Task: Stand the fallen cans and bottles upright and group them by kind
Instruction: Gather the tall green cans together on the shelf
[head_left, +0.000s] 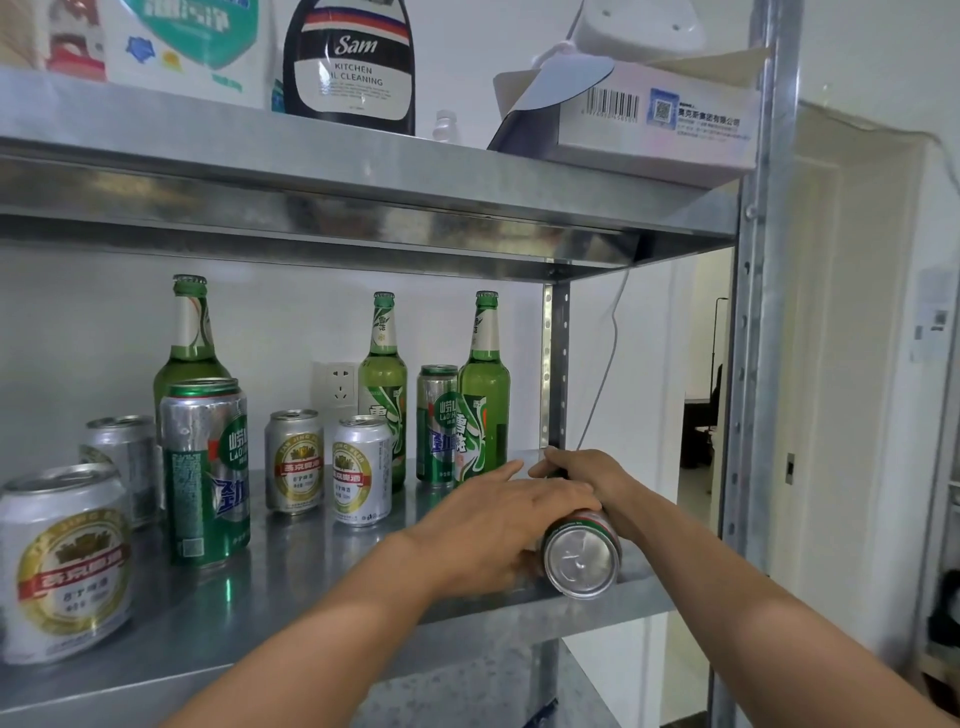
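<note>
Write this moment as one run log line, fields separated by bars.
step: lift fallen can | hands: left and right on lying can | place: shelf front right | bottles: upright

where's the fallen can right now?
Head view: the fallen can lies on its side at the right front edge of the shelf, base toward the camera, under both the left hand and right hand.

Metal shelf (311, 577) — upright cans, green bottles, one fallen can (582, 553)
</note>
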